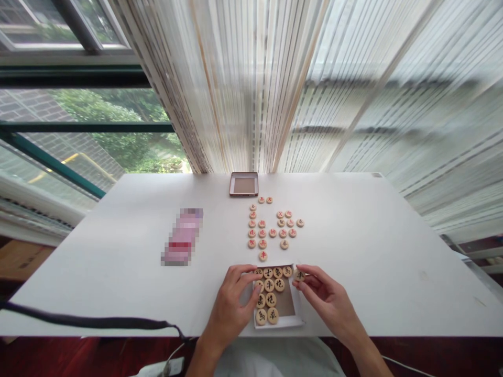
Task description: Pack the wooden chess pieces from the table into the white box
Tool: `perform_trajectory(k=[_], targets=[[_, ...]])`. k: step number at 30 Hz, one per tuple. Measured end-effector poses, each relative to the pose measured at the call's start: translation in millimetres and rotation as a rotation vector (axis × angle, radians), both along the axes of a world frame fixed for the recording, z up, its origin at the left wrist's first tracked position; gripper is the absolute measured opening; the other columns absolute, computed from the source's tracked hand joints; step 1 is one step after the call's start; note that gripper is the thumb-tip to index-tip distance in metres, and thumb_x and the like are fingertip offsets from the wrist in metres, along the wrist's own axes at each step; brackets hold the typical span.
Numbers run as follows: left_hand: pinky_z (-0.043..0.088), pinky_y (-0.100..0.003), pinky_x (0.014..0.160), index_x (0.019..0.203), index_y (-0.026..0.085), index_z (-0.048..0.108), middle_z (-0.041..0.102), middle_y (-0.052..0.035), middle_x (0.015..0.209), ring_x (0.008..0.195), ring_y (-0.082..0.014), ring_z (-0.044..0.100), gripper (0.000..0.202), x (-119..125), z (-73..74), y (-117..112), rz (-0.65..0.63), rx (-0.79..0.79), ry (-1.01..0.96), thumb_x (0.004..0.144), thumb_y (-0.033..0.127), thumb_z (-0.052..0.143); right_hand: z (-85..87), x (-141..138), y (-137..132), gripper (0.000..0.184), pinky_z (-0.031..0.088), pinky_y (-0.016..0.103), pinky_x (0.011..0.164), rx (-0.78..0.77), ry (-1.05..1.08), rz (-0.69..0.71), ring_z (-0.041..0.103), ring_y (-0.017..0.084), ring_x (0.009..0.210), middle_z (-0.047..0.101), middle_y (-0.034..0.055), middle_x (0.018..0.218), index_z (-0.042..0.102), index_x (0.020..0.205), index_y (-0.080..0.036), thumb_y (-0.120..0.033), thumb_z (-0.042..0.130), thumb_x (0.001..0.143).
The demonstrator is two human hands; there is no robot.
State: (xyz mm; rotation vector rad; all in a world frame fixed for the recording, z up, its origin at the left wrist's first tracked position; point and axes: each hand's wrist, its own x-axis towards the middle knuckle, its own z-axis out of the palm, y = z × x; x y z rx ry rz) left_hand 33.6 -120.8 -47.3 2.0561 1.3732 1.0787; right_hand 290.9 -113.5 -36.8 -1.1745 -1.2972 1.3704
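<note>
My right hand [322, 290] pinches a black-lettered Chinese chess piece [299, 275] between thumb and fingertips, at the upper right edge of a shallow white box [294, 320]. At the box's left side, my left hand [234, 293] has thumb and fingers apart, their tips over the leftmost pieces and partly covering them. Inside the box, several round wooden pieces with black characters, such as one in the lower row [272, 315], lie flat in rows. The brown box bottom [287, 303] shows at the right.
Beyond the box, loose chess pieces, mostly red-lettered like the one nearest the box [263, 256], lie on the white table [346, 251]. A shallow lid or tray [244, 195] sits at the back. A blurred pink item [183, 235] is at left; a black strap [90, 318] crosses the front left.
</note>
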Motion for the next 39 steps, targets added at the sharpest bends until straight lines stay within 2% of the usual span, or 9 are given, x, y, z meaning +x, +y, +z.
perform_trajectory(k=[5,9,14,22,31,36,39], targets=[[0.052,-0.044,0.104,0.117,0.025,0.065,0.062,-0.008,0.122,0.121,-0.0238,0.057,0.025,2,-0.7,1,0.006,0.005,0.041,0.097,0.013,0.058,-3.1,0,-1,0.032,0.06,0.029,0.092,0.012,-0.066,0.008,0.072,0.018,0.096,0.072,0.0049,0.112,0.067,0.125,-0.027,-0.034,0.071,0.094],[0.051,-0.044,0.105,0.117,0.025,0.066,0.062,-0.008,0.123,0.123,-0.0243,0.056,0.025,2,-1.4,1,0.006,0.013,0.048,0.097,0.012,0.058,-2.7,-2,-1,0.032,0.06,0.032,0.094,0.034,-0.108,0.009,0.071,0.02,0.102,0.071,0.0075,0.119,0.067,0.125,-0.025,-0.036,0.069,0.095],[0.051,-0.044,0.105,0.117,0.025,0.065,0.063,-0.0072,0.124,0.122,-0.0236,0.056,0.026,2,-0.5,2,0.006,0.021,0.05,0.097,0.011,0.057,2.5,-1,-2,0.033,0.059,0.035,0.099,0.018,-0.15,0.008,0.07,0.023,0.108,0.071,0.0091,0.124,0.067,0.126,-0.024,-0.038,0.068,0.096],[0.051,-0.043,0.105,0.116,0.024,0.065,0.063,-0.0072,0.124,0.122,-0.0231,0.056,0.025,2,0.7,1,0.008,0.009,0.044,0.097,0.012,0.057,11.7,0,-4,0.032,0.06,0.031,0.093,0.014,-0.202,0.007,0.071,0.02,0.1,0.072,0.0075,0.12,0.066,0.125,-0.024,-0.038,0.068,0.096],[0.053,-0.046,0.104,0.115,0.024,0.067,0.064,-0.0085,0.123,0.121,-0.0247,0.057,0.022,2,1.7,2,0.009,0.034,0.036,0.097,0.014,0.057,-0.9,-3,-5,0.03,0.062,0.032,0.089,0.016,-0.13,0.027,0.072,0.021,0.095,0.073,0.0087,0.111,0.068,0.117,-0.021,-0.038,0.072,0.092],[0.053,-0.044,0.102,0.114,0.024,0.067,0.067,-0.0085,0.12,0.118,-0.0247,0.06,0.022,6,8.3,-2,0.015,0.088,-0.01,0.096,0.014,0.06,9.4,-7,-7,0.032,0.061,0.034,0.094,0.024,-0.17,0.063,0.072,0.022,0.099,0.073,0.0087,0.118,0.069,0.123,-0.023,-0.038,0.068,0.095],[0.056,-0.041,0.097,0.117,0.024,0.065,0.071,-0.0078,0.113,0.11,-0.0233,0.065,0.023,12,15.6,-7,-0.048,0.05,-0.056,0.096,0.015,0.062,15.3,-11,-8,0.032,0.06,0.034,0.093,0.055,-0.187,0.09,0.071,0.021,0.099,0.072,0.0078,0.116,0.069,0.126,-0.025,-0.036,0.067,0.096]])
